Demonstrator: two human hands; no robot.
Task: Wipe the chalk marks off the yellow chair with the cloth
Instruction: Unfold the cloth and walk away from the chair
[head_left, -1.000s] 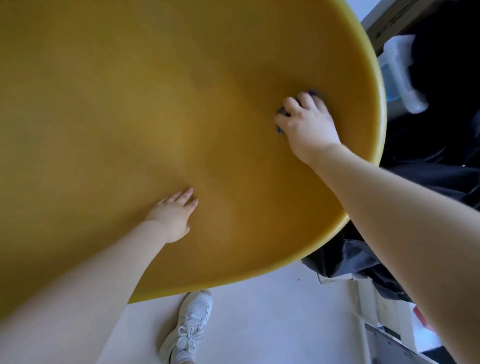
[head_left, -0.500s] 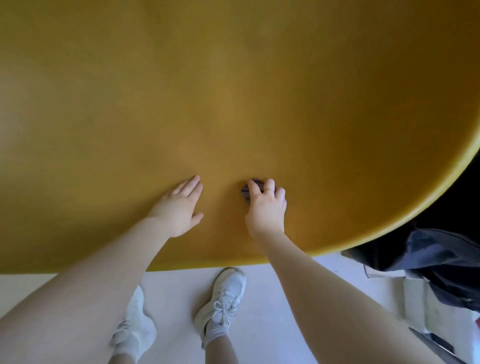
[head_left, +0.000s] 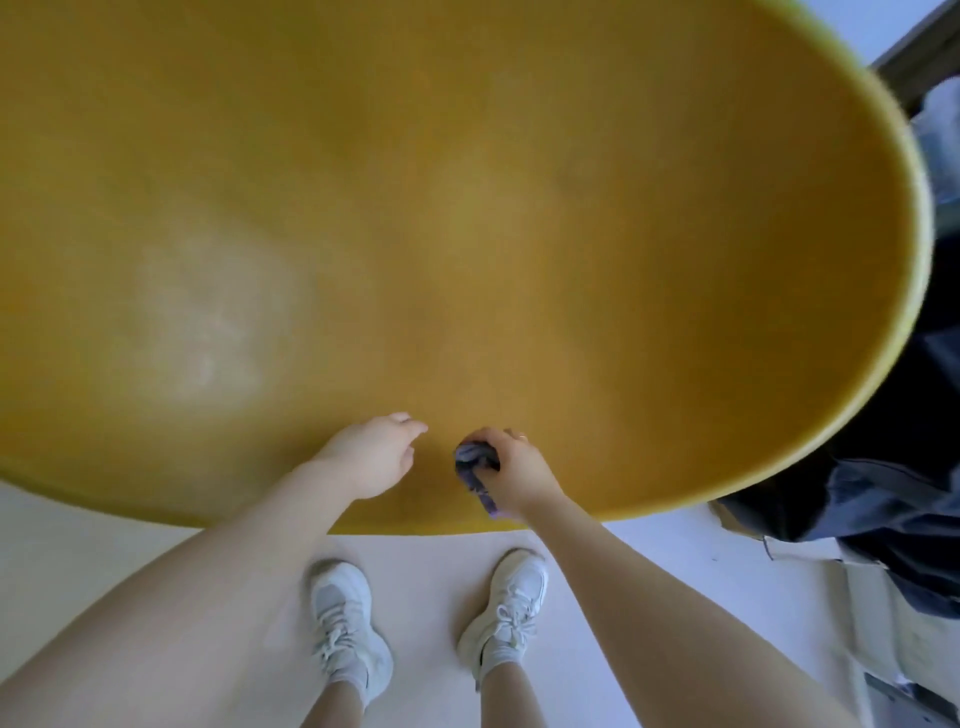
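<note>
The yellow chair (head_left: 519, 218) fills most of the head view as a wide, rounded shell. A pale, smeared chalk patch (head_left: 202, 322) shows on its left part. My right hand (head_left: 514, 475) is near the chair's front rim, fingers closed around a bunched blue-purple cloth (head_left: 475, 467) that touches the surface. My left hand (head_left: 371, 454) rests just left of it on the shell, fingers loosely apart and holding nothing.
Below the chair's rim is a pale floor (head_left: 675, 561) with my two white sneakers (head_left: 348, 629). Dark fabric (head_left: 883, 519) lies heaped at the right, beside the chair's edge. Pale items and a dark frame show at the upper right.
My right hand with the cloth slid from the chair's right side down to the front rim, then drew slightly nearer. The view swung; the left hand stayed on the shell.
</note>
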